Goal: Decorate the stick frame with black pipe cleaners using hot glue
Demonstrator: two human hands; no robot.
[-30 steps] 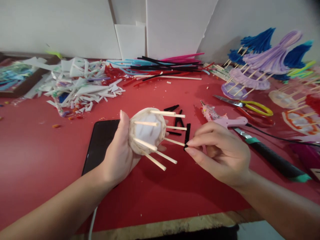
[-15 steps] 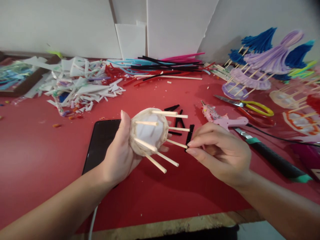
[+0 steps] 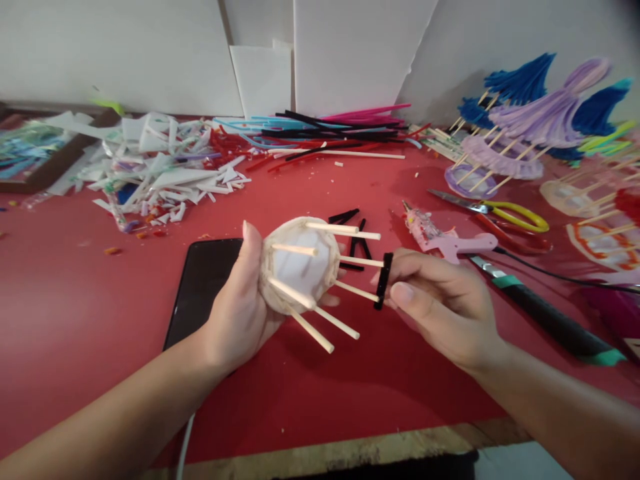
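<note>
My left hand (image 3: 240, 300) grips a round cream base (image 3: 300, 260) with a white centre, tilted so that several wooden sticks point to the right. At the tips of two right-hand sticks is a short black fuzzy strip (image 3: 383, 281), upright across them. The thumb and fingers of my right hand (image 3: 440, 300) hold this strip from its right side. Several more short black strips (image 3: 361, 243) lie on the red table behind the sticks.
A pink glue gun (image 3: 435, 233), yellow-handled scissors (image 3: 517, 217) and a cutter knife (image 3: 555, 320) lie at right, near finished models. A dark phone (image 3: 205, 287) lies under my left hand. Scraps (image 3: 165, 160) and coloured stems (image 3: 330, 127) are at the back.
The black strip now stands across two stick tips, a little further right. My right fingertips have shifted from its lower end to behind it. My left hand has barely moved.
</note>
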